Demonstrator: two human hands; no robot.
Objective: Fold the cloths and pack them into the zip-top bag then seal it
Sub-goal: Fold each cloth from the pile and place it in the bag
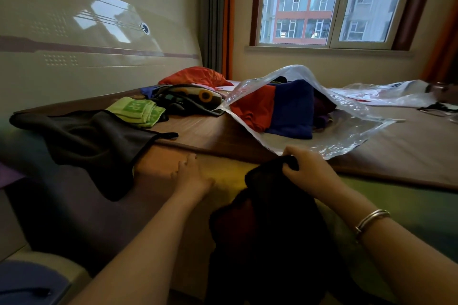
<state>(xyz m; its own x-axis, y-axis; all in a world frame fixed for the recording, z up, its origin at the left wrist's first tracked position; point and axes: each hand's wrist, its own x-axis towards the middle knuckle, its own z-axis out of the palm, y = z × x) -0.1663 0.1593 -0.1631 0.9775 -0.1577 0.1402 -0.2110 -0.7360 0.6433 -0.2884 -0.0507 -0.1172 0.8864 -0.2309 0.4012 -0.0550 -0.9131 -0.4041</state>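
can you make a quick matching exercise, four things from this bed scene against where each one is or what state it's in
Things:
1. green cloth
2. zip-top bag
3. dark cloth
4. left hand

States:
a. gripped by the right hand
b. folded, lying on the bed
c. open, empty
d. mouth open, red and blue cloths inside

Pairs: 1-b, 2-d, 3-a, 4-c

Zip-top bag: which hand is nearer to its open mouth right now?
Right. The right hand grips a dark cloth just below the near edge of the zip-top bag. The left hand lies open on the surface, further left of the bag.
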